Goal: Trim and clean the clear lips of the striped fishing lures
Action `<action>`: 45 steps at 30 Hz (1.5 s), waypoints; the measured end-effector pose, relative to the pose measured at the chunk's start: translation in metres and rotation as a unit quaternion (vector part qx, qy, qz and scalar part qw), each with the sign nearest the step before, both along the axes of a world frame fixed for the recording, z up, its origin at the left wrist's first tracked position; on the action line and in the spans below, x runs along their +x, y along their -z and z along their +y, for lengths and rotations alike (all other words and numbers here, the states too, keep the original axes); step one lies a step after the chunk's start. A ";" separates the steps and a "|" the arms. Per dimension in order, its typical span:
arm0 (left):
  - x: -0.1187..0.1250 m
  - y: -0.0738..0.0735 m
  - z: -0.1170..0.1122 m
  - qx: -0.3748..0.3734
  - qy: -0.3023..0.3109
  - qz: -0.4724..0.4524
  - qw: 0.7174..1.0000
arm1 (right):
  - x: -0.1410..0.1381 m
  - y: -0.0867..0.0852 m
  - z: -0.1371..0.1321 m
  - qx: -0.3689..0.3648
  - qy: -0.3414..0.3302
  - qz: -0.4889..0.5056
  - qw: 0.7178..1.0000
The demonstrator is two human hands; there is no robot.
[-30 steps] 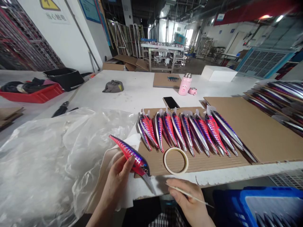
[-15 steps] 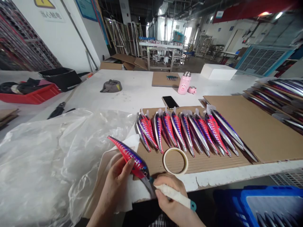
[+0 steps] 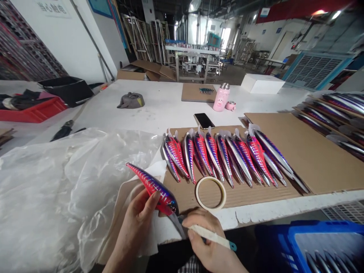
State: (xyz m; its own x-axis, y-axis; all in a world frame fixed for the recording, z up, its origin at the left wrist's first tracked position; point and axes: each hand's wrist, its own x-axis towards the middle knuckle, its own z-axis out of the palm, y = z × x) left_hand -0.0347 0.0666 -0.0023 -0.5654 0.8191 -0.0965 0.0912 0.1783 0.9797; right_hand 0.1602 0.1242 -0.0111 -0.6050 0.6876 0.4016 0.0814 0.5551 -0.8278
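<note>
My left hand (image 3: 141,216) is closed around the middle of a red and purple striped fishing lure (image 3: 153,189), whose tail points up and left. Its clear lip points down toward my right hand (image 3: 203,233). Those fingers grip a slim tool with a handle wrapped in whitish tape (image 3: 210,236) and a teal end; its working tip, by the lure's lip, is too small to make out. Behind my hands, several similar lures (image 3: 212,153) lie in a row on a cardboard sheet (image 3: 182,197). A tape roll (image 3: 210,193) rests flat in front of them.
Crumpled clear plastic (image 3: 57,189) covers the table's left side. A phone (image 3: 204,121), a pink bottle (image 3: 221,97) and a grey cap (image 3: 131,100) sit farther back. Stacked boards of lures (image 3: 332,113) stand at right, above a blue crate (image 3: 290,242) holding more lures.
The view has shifted slightly. Both hands keep their grips, and the tool stays near the lure's lip with its handle turned a little.
</note>
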 end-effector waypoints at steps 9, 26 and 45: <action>-0.003 0.008 -0.003 0.000 -0.015 -0.010 1.000 | -0.010 0.004 -0.005 0.005 0.053 0.028 0.998; -0.004 0.012 -0.003 0.011 -0.023 -0.027 0.999 | -0.005 0.010 -0.005 -0.058 0.032 0.005 0.998; -0.004 0.008 -0.002 0.003 -0.003 0.000 1.000 | 0.001 0.015 -0.002 -0.302 0.012 0.048 0.952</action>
